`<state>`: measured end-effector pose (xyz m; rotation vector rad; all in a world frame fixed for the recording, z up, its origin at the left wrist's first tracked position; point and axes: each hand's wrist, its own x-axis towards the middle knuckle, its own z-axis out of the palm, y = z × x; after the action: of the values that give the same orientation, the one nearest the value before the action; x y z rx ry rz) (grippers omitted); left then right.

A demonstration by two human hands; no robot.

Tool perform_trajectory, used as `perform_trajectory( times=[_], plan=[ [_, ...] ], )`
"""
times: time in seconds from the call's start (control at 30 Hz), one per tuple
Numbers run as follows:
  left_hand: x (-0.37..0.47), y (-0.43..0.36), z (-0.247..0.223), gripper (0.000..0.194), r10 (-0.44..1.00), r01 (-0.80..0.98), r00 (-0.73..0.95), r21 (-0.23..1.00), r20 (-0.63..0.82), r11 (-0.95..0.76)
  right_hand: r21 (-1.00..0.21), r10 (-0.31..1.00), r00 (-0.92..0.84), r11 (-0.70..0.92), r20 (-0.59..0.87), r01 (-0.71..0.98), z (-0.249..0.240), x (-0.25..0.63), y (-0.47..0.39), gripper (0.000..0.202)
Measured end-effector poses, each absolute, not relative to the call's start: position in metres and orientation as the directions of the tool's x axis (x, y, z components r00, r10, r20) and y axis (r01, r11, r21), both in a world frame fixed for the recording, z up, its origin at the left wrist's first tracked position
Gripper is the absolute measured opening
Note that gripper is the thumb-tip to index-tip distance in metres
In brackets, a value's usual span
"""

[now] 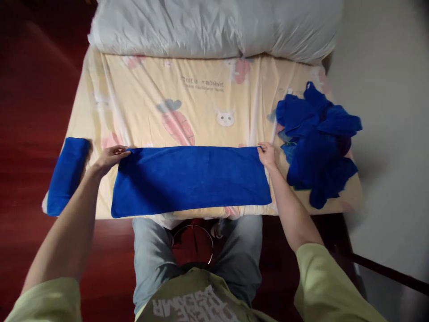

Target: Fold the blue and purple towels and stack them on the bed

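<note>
A blue towel (196, 181) lies spread as a wide rectangle along the near edge of the bed. My left hand (113, 156) pinches its far left corner between thumb and fingers. At the far right corner, my right hand (267, 154) grips the cloth in the same way. Left of my left hand sits a folded blue towel (69, 174), a narrow bundle. A crumpled heap of blue towels (318, 138) rests beyond my right hand.
The bed's yellow sheet (134, 103) is printed with carrots and animal faces. A bulky grey-white quilt (214, 29) covers the far side. A pale wall (389, 147) stands at the right, and the reddish floor (30, 112) shows at left.
</note>
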<state>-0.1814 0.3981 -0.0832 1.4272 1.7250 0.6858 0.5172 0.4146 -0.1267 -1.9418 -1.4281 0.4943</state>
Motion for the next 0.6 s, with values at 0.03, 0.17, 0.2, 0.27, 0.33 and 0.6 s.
perform_trajectory(
  times=[0.03,0.17,0.2,0.27,0.33,0.6],
  plan=[
    [-0.184,0.401,-0.082,0.062,0.960,0.562,-0.059,0.786,-0.272,0.257,-0.721,0.951,0.305,-0.172,0.057,0.671,-0.126,0.520,0.417,0.024],
    [-0.193,0.411,-0.073,0.068,0.931,0.566,-0.079,0.753,-0.356,0.336,-0.749,0.972,0.233,-0.160,-0.008,0.643,-0.122,0.528,0.415,0.019],
    [-0.195,0.411,-0.069,0.067,0.934,0.552,-0.074,0.766,-0.349,0.330,-0.749,0.973,0.231,-0.159,-0.008,0.644,-0.120,0.528,0.413,0.020],
    [-0.197,0.412,-0.063,0.064,0.935,0.517,-0.047,0.793,-0.350,0.323,-0.744,0.972,0.235,-0.158,-0.001,0.649,-0.117,0.526,0.411,0.020],
    [-0.198,0.411,-0.060,0.061,0.932,0.499,-0.027,0.802,-0.362,0.327,-0.732,0.968,0.249,-0.165,0.007,0.661,-0.114,0.524,0.412,0.020],
    [-0.182,0.424,-0.068,0.058,0.938,0.711,-0.332,0.626,-0.100,0.318,-0.599,0.920,0.380,-0.252,0.095,0.760,-0.110,0.525,0.437,0.020]
  ],
)
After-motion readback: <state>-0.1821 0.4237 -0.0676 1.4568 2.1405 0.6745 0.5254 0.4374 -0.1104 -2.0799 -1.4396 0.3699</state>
